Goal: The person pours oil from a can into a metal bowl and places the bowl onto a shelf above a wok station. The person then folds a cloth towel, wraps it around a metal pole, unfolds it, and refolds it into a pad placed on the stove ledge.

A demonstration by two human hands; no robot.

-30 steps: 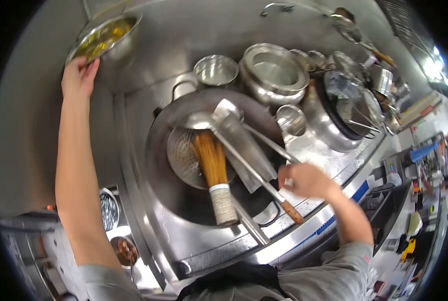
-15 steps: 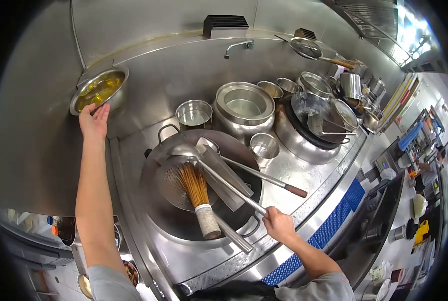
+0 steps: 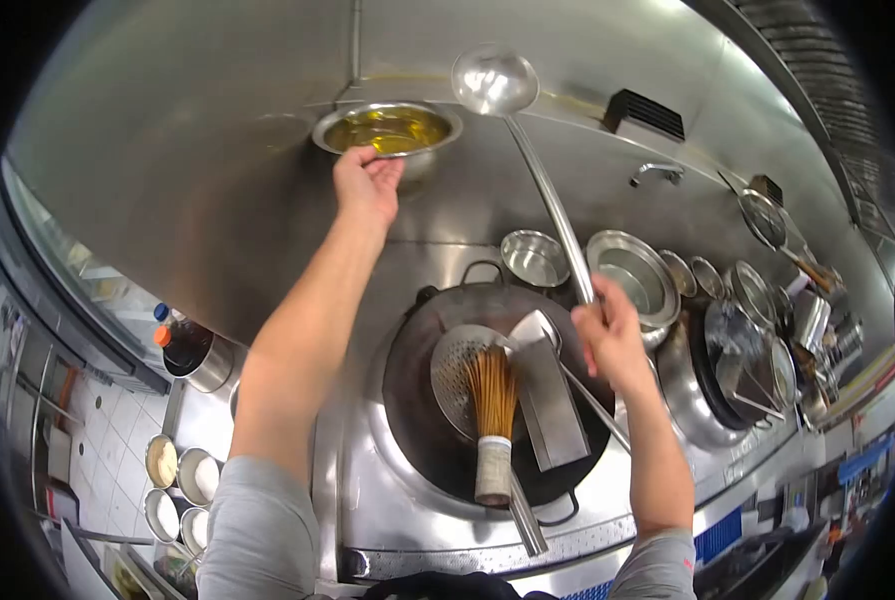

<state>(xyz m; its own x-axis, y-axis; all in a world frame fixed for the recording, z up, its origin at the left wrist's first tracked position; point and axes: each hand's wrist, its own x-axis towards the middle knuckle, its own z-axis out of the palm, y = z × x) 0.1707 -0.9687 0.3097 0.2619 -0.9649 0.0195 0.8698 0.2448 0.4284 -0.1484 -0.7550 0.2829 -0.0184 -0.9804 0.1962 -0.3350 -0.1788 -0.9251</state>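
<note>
Ladle (image 3: pixel 495 82) slanting up and left from the right hand (image 3: pixel 612 335).
The right grip is clamping its handle; the left hand (image 3: pixel 367 190) is pinching the near rim of the oil-filled bowl (image 3: pixel 422 165), left of the ladle's head.

wall: faucet (image 3: pixel 657 174), black vent (image 3: pixel 644 116) | left: orange-capped bottle (image 3: pixel 181 348), small bowls (image 3: pixel 149 462), tiled floor (image 3: pixel 97 430) | right: blue mat (image 3: pixel 717 537)
</note>
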